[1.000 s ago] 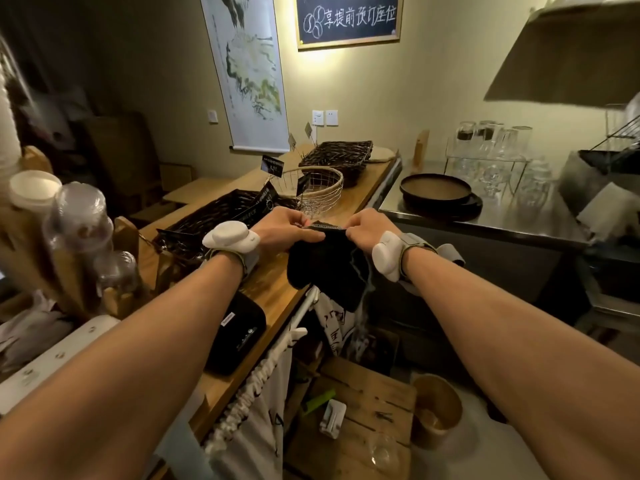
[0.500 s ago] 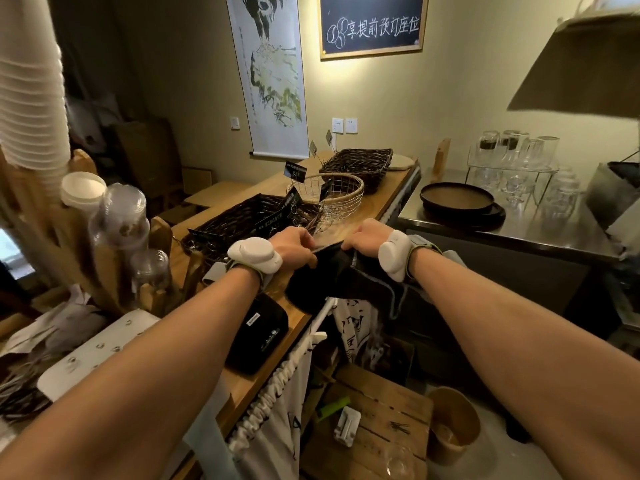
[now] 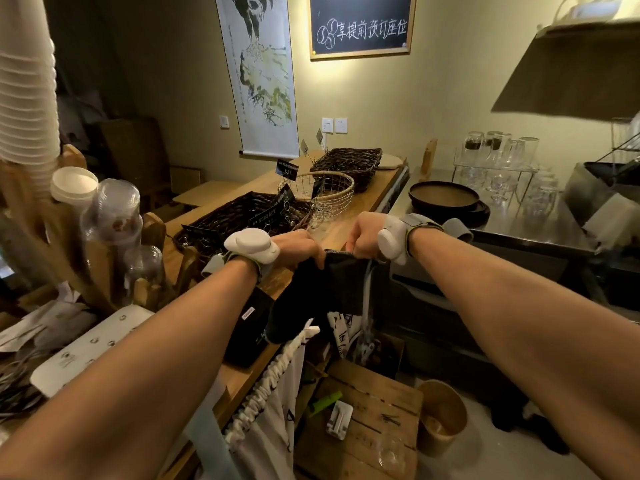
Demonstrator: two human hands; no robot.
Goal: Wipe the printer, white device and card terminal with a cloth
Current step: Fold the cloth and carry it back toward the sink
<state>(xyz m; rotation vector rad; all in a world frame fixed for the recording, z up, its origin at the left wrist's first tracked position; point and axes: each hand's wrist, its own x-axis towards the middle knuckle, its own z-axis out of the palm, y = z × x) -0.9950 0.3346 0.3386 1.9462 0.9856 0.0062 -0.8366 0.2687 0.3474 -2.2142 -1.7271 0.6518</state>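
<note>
A light wooden tabletop carries a dark woven basket with a round wire basket just beyond. Stacked dark round trays and clear glasses sit on a steel tabletop. A framed chalkboard hangs above.

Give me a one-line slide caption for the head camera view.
Left hand and right hand grip the top edge of a dark cloth by the wooden counter.
</note>
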